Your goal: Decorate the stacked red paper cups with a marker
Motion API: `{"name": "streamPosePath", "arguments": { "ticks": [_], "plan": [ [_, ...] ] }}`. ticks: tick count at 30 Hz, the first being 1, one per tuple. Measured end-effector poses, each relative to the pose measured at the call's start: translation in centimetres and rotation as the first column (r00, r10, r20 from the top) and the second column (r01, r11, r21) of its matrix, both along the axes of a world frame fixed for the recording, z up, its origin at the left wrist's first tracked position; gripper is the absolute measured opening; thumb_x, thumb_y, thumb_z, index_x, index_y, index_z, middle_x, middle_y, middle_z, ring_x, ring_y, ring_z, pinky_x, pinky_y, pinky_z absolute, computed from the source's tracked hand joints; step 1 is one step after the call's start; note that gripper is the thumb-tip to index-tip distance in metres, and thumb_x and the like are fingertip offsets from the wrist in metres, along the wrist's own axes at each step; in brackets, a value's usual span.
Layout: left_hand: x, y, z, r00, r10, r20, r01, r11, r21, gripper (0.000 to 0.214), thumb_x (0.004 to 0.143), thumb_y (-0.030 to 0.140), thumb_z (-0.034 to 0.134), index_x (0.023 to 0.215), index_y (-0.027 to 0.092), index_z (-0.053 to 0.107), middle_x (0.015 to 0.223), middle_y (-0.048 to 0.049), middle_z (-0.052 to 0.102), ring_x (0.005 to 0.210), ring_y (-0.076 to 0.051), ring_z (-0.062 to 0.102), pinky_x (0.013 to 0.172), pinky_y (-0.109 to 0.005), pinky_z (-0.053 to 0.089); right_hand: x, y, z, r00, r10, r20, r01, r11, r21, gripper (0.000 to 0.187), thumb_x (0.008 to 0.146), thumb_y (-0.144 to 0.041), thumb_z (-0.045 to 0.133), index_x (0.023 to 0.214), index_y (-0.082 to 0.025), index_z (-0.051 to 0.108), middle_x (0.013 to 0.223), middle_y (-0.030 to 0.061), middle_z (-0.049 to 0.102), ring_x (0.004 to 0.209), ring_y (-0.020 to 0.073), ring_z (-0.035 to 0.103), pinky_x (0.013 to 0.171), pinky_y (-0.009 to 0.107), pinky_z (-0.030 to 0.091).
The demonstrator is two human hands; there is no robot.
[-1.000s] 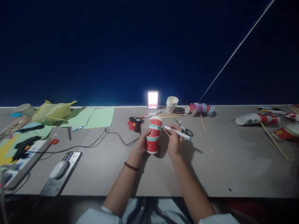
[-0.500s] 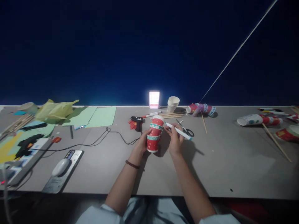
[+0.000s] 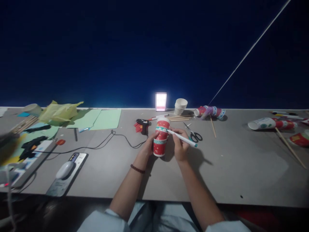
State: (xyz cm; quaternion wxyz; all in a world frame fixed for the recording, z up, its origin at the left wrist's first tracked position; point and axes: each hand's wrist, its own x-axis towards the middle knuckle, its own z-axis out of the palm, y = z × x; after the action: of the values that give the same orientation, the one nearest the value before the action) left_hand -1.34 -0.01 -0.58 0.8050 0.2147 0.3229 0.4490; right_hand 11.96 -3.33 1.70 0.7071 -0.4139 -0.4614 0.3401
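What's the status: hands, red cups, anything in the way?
Left hand gripping red cups. Right hand holding white marker, tip near cups. Scissors near right hand, not between marker and cups.

head cam, looks fwd & down, desk nr

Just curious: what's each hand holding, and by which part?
Left hand: stacked red paper cups, by their left side. Right hand: white marker, near the end facing the cups.

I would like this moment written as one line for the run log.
left hand: holds red paper cups | right hand: holds white pen, tip close to red paper cups, contact unclear | nearby: scissors, glue gun
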Motion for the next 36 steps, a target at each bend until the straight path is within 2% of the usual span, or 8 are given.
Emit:
{"name": "streamPosePath", "arguments": {
  "ticks": [6,11,14,19,23,26,30,36],
  "plan": [
    [0.0,-0.5,0.7,0.993,-0.113,0.044,0.112,0.993,0.025,0.042,0.075,0.042,0.065,0.099,0.009,0.07,0.087,-0.0137,0.075,0.075,-0.027,0.071,0.071,-0.038,0.055,0.5,0.4,0.5,0.99,-0.096,0.101,0.095,0.995,0.017,0.018,0.09,-0.035,0.055,0.097,-0.021,0.064,0.088,0.0036,0.072,0.086,0.0197,0.068,0.084,0.036,0.053],
    [-0.3,-0.3,0.6,0.984,-0.153,0.095,0.144,0.985,0.097,0.05,0.069,0.033,0.067,0.114,0.01,0.063,0.092,-0.0142,0.074,0.076,-0.031,0.071,0.063,-0.04,0.056,0.9,0.6,0.5,0.968,-0.139,0.208,0.118,0.987,0.109,0.023,0.094,-0.032,0.048,0.102,-0.021,0.067,0.093,0.0053,0.073,0.096,0.0212,0.068,0.094,0.039,0.05],
    [-0.6,0.0,0.6,0.974,-0.196,0.115,0.185,0.978,0.099,0.05,0.075,0.035,0.066,0.118,0.011,0.061,0.096,-0.015,0.074,0.076,-0.031,0.072,0.061,-0.038,0.055,1.0,0.8,0.1,0.952,-0.115,0.285,0.093,0.992,0.091,0.021,0.092,-0.03,0.051,0.104,-0.023,0.067,0.099,0.0055,0.073,0.104,0.0225,0.067,0.1,0.042,0.048],
    [-1.9,0.1,0.5,0.955,-0.21,0.209,0.208,0.978,0.036,0.046,0.083,0.04,0.063,0.118,0.011,0.062,0.105,-0.0158,0.072,0.081,-0.029,0.072,0.067,-0.038,0.056,1.4,0.8,0.1,0.89,-0.064,0.451,0.001,0.99,0.14,0.031,0.083,-0.025,0.06,0.114,-0.027,0.063,0.109,0.0037,0.073,0.114,0.0258,0.063,0.118,0.055,0.028],
    [-3.4,0.3,0.1,0.957,-0.197,0.212,0.213,0.976,-0.054,0.063,0.082,0.061,0.056,0.115,0.008,0.063,0.099,-0.0189,0.073,0.082,-0.033,0.072,0.068,-0.041,0.056,1.7,0.5,0.8,0.829,-0.032,0.559,-0.069,0.985,0.16,0.037,0.081,-0.023,0.061,0.118,-0.03,0.062,0.112,0.0021,0.072,0.111,0.0269,0.065,0.122,0.057,0.016],
    [-3.8,0.6,-0.1,0.981,-0.119,0.151,0.125,0.992,-0.032,0.057,0.077,0.063,0.06,0.103,0.012,0.067,0.082,-0.015,0.074,0.066,-0.027,0.07,0.058,-0.035,0.054,1.7,0.3,0.9,0.84,-0.029,0.542,-0.047,0.991,0.126,0.037,0.081,-0.025,0.062,0.119,-0.028,0.061,0.115,0.004,0.07,0.109,0.0264,0.064,0.12,0.055,0.025],
    [-3.4,0.8,0.4,0.984,-0.04,0.175,0.03,0.998,0.06,0.042,0.07,0.047,0.068,0.096,0.015,0.067,0.089,-0.0112,0.074,0.067,-0.024,0.068,0.061,-0.034,0.055,1.4,0.3,0.5,0.904,0.014,0.427,-0.027,0.999,0.024,0.04,0.081,-0.028,0.064,0.12,-0.026,0.058,0.117,0.007,0.068,0.105,0.0247,0.065,0.098,0.043,0.05],
    [-2.3,0.1,0.9,0.994,-0.008,0.108,-0.006,0.993,0.121,0.019,0.063,0.025,0.076,0.075,0.014,0.065,0.059,-0.0025,0.06,0.055,-0.016,0.059,0.051,-0.025,0.048,0.7,0.6,-0.1,0.907,-0.038,0.42,0.029,0.999,0.028,0.046,0.08,-0.029,0.069,0.123,-0.025,0.053,0.112,0.0079,0.067,0.102,0.0231,0.066,0.093,0.039,0.052]
  ]
}}
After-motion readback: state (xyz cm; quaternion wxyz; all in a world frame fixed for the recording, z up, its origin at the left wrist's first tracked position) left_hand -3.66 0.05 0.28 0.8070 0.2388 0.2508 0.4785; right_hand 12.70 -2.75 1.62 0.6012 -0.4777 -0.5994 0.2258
